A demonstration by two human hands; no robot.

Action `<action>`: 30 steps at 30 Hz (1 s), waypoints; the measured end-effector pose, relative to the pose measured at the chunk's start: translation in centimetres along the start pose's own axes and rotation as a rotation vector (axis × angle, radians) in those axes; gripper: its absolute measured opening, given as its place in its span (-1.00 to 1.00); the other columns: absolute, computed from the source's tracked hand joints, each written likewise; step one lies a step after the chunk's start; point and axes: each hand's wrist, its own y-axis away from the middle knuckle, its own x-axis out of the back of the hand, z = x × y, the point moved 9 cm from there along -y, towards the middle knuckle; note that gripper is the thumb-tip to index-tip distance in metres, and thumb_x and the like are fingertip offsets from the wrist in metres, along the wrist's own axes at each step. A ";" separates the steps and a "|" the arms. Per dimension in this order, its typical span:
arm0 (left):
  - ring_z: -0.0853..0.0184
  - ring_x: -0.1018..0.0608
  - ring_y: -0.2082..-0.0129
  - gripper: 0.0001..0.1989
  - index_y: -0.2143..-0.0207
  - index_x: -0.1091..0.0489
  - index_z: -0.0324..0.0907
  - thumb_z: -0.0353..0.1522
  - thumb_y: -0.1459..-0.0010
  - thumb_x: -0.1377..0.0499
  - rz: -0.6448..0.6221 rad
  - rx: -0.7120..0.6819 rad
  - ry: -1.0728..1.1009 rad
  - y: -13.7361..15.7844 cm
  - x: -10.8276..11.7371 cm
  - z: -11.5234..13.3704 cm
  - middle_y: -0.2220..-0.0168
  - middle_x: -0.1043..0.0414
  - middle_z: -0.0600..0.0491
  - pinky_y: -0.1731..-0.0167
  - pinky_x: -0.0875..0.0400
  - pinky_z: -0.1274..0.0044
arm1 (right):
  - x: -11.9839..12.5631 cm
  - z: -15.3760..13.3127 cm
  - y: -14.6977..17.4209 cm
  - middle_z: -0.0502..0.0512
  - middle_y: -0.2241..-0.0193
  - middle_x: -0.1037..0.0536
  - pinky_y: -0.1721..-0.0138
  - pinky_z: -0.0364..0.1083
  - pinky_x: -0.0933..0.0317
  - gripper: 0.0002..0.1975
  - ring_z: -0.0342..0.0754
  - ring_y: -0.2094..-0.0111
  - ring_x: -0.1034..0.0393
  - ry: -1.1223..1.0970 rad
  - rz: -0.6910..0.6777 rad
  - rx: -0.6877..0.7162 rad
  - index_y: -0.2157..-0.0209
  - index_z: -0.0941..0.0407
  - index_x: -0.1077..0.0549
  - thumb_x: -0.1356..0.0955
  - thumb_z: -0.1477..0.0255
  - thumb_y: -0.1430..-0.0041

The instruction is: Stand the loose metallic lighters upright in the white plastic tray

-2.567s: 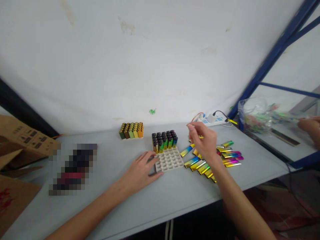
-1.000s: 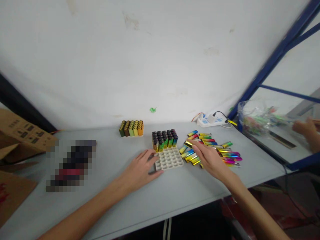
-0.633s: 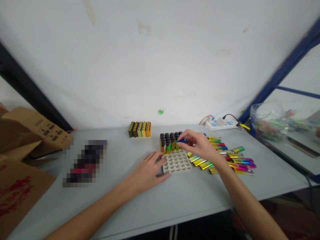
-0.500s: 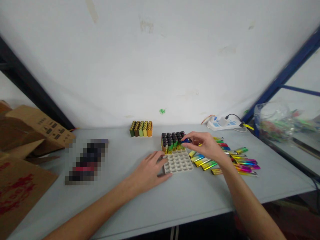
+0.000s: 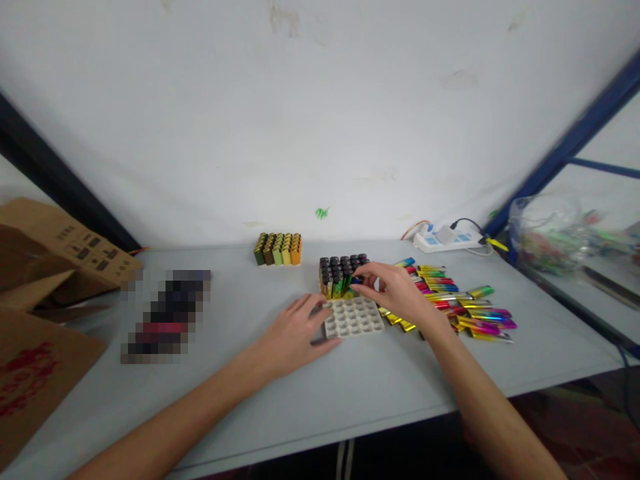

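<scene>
My left hand (image 5: 295, 333) rests at the left side of a white pocketed tray (image 5: 355, 317), its fingers and thumb gripping the edge at the near left. Black-topped lighters (image 5: 336, 273) stand upright in rows toward the tray's far side; its near pockets show bare. Above the right end of those rows is my right hand (image 5: 393, 287), pinching a dark blue lighter (image 5: 357, 281) by thumb and fingers. Most of that lighter is hidden by the fingers and the standing ones. Shiny multicoloured lighters (image 5: 487, 320) lie loose in a pile beside and behind the right forearm.
A second block of gold-topped lighters (image 5: 279, 250) stands near the wall. A white power strip (image 5: 447, 239) with plugs lies at the back right. Cardboard boxes (image 5: 45, 360) are at the left, next to a pixelated dark item (image 5: 167, 317). A clear plastic bag (image 5: 547, 233) is at the right.
My right hand has come down and slightly left with the dark blue lighter, closer to the standing rows. The left hand stays at the tray. The view has shifted a little.
</scene>
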 end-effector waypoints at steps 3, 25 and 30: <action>0.05 -0.56 -0.04 -0.64 -0.01 -0.47 -0.17 -0.18 -0.26 -0.35 0.014 -0.004 -0.004 0.0 0.1 0.0 -0.06 -0.44 -0.14 -0.07 -0.57 0.20 | 0.6 0.2 0.1 0.04 0.33 -0.63 0.37 -0.15 -0.33 -0.83 -0.12 0.45 -0.46 0.004 0.054 -0.032 0.15 0.10 -0.51 -0.42 0.29 -0.36; 0.06 -0.55 -0.04 -0.65 -0.01 -0.48 -0.14 -0.18 -0.26 -0.36 -0.011 0.016 -0.008 -0.1 0.2 0.0 -0.05 -0.45 -0.11 -0.07 -0.56 0.21 | -2.2 1.0 -0.4 -0.07 0.64 -0.44 0.55 -0.18 -0.07 -0.44 -0.17 0.64 -0.26 0.107 0.240 -0.107 0.41 0.06 -0.35 -0.32 -0.18 -0.29; 0.06 -0.56 -0.05 -0.65 -0.01 -0.46 -0.14 -0.19 -0.26 -0.35 -0.013 0.013 -0.006 0.0 0.0 -0.1 -0.07 -0.44 -0.12 -0.08 -0.55 0.20 | -2.1 1.7 -1.1 -0.10 0.63 -0.43 0.51 -0.19 -0.06 -0.54 -0.17 0.61 -0.26 0.116 0.120 -0.099 0.36 0.07 -0.40 -0.39 -0.05 -0.30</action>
